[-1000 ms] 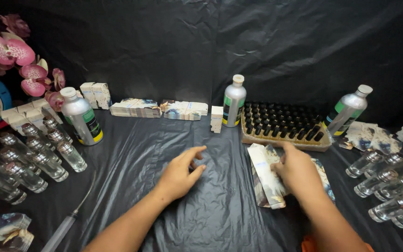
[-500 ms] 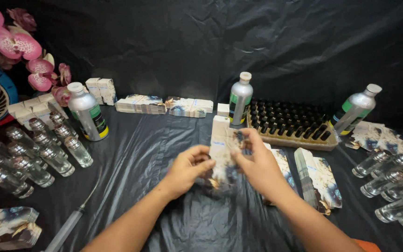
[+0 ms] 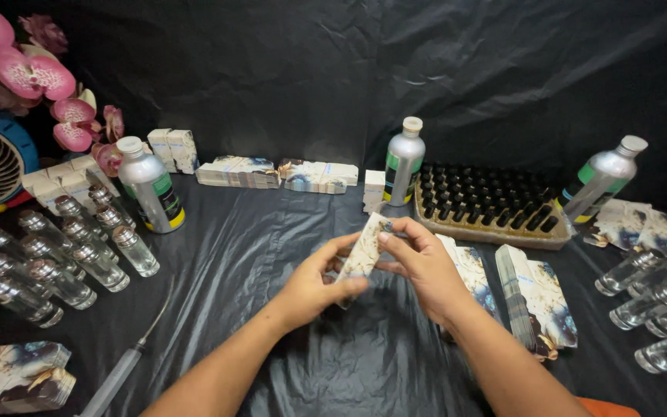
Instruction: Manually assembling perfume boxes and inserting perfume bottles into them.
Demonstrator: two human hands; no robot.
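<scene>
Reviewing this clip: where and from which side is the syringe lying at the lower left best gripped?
Grip the syringe across its clear barrel mid-length, coming from above. It lies flat and slanted on the black sheet, its sides free; its thin tip points toward the bottles, so stay clear of that end.

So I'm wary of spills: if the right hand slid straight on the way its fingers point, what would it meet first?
The right hand points left, at the small box it holds, then the left hand. Depth beyond is unclear.

3 silver bottles [image 3: 404, 162], tray of black-capped vials [image 3: 488, 205], clear glass bottles [image 3: 55, 255], pink orchids [image 3: 32, 73], syringe [image 3: 121, 371]
</scene>
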